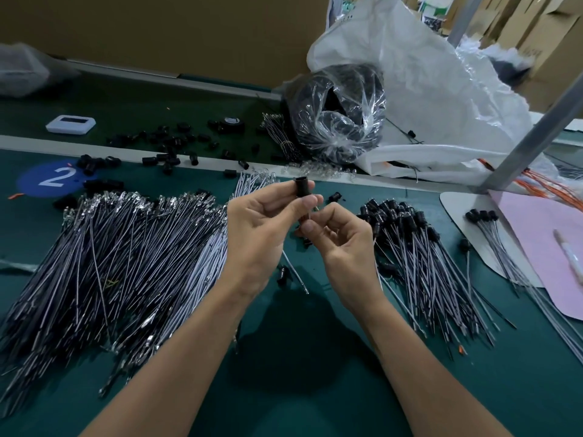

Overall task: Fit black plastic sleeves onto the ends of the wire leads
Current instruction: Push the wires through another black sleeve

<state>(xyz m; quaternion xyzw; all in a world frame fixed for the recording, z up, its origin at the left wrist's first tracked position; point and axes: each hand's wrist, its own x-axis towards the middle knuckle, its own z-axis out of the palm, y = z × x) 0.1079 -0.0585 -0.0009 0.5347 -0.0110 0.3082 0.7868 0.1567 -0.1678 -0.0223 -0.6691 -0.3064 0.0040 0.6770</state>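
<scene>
The green counter [318, 392] fills the view, and a pale rail [31, 141] crosses it from left to right and splits off a far strip. At the far right a big white sack [435, 89] slumps open. Against its left side leans a clear plastic bag [342, 118], knotted and full of black parts. A slanted metal post [536, 130] stands at the right, and near it a pink sheet [542, 247] runs off the right edge.

A wide heap of bare wire leads [120, 257] covers the near left and reaches the left edge. A smaller heap of sleeved leads [419, 253] lies to the right, with the black caps at its far end. Between the two heaps a bare green lane runs from the hands to the near edge, under the forearms.

Loose sleeves [170, 143] are scattered on both sides of the rail at the far left, near a blue disc marked 2 [50, 178] and a small white device [71, 123].

Above the lane, the left hand [262, 228] holds a black sleeve [303, 192] upright between thumb and fingertips. Just below it, the right hand [340, 234] pinches a wire lead [293, 266] with its fingers curled. The lead's tail hangs down toward the counter. The thumbs hide the point where the lead meets the sleeve.
</scene>
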